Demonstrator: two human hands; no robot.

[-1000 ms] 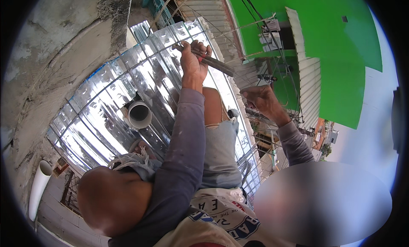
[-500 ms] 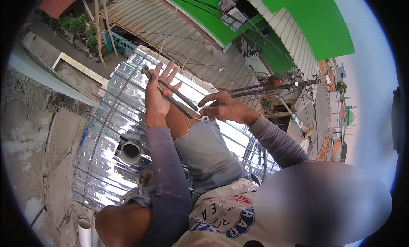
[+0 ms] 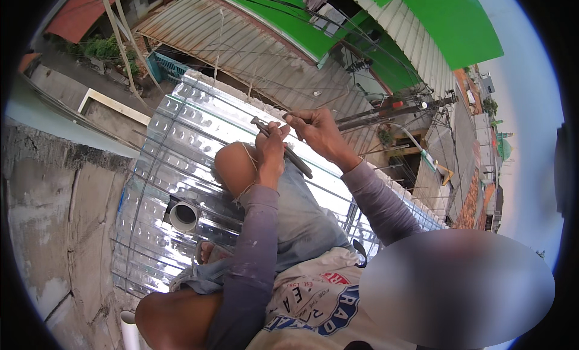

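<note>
A pair of long-handled pincers [image 3: 298, 162] lies in my left hand [image 3: 271, 149], whose fingers are closed round the handles. The pincers' head points up and left past the hand, and the handles stick out toward the lower right over my thigh. Close beside it, my right hand [image 3: 318, 133] is raised with thumb and forefinger pinched together near the left thumb. Anything between those fingertips is too small to make out. Both hands are above my bent knee [image 3: 234, 166], which shows bare through torn jeans.
Around me spreads shiny ribbed metal decking [image 3: 166, 199] under a grid of steel bars [image 3: 140, 190]. A grey pipe end [image 3: 183, 216] stands up through it. A rough concrete surface [image 3: 39, 211] borders the left. Beyond the far edge are a corrugated roof [image 3: 241, 45] and overhead cables.
My left hand has moved right and closed from an open palm round the pincers' handles. My right hand has risen slightly, its fingers now pinched beside the left hand. The view has shifted a little.
</note>
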